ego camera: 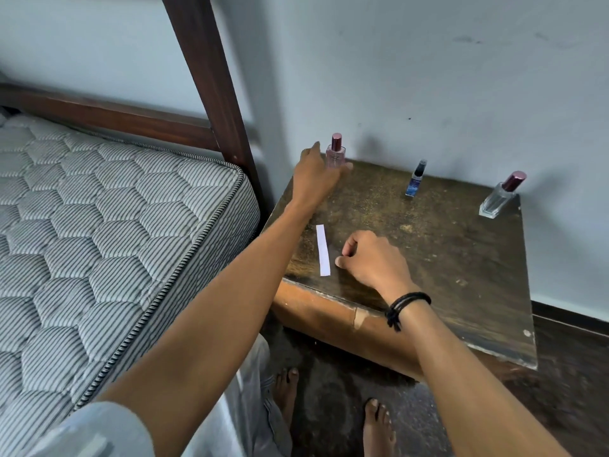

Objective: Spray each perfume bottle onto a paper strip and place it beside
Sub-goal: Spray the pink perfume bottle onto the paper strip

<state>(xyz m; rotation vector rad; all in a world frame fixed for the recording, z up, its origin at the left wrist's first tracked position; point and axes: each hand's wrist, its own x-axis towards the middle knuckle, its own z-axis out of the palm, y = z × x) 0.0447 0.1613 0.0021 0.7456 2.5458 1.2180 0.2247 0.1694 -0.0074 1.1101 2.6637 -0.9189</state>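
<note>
While three bottles stand along the back of the wooden table, the pink bottle, tinted with pinkish liquid, sits at the far left corner. The small blue bottle is mid-row and the clear bottle is at the right, its fill impossible to judge. Left hand is stretched out to the pink one, fingers curving round its foot, thumb lifted clear; firm hold or not, can't tell. Right hand rests on the tabletop, fingers loosely curled, holding nothing, thumb just beside the white paper strip lying flat.
</note>
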